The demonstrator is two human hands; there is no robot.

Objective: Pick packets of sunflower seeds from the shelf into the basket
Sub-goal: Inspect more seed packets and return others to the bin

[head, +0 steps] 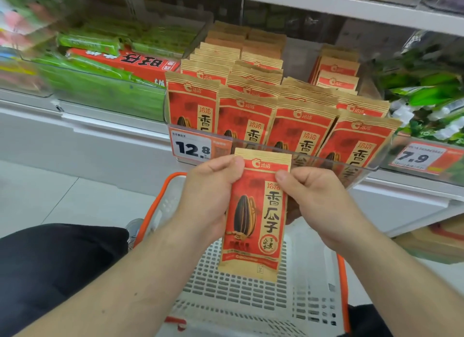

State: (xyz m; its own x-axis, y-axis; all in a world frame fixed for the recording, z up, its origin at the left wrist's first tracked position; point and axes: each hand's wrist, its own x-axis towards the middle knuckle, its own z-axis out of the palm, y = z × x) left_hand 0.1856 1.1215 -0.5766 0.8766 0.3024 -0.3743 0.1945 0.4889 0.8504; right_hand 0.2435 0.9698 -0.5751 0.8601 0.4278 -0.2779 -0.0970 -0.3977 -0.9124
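A red and tan packet of sunflower seeds (256,216) hangs upright above the white basket (251,294) with orange rim. My left hand (211,196) grips the packet's left edge, thumb on its front near the top. My right hand (319,201) pinches its right edge with the thumb on the front. Behind, several more packets of the same kind (251,110) stand in rows in a clear plastic shelf tray (371,166).
Price tags 12.8 (192,148) and 7.9 (416,158) sit on the tray fronts. Green packets and a red box (125,63) fill the bin to the left, green and white packets (426,95) the right. My dark trouser leg (50,261) is at lower left.
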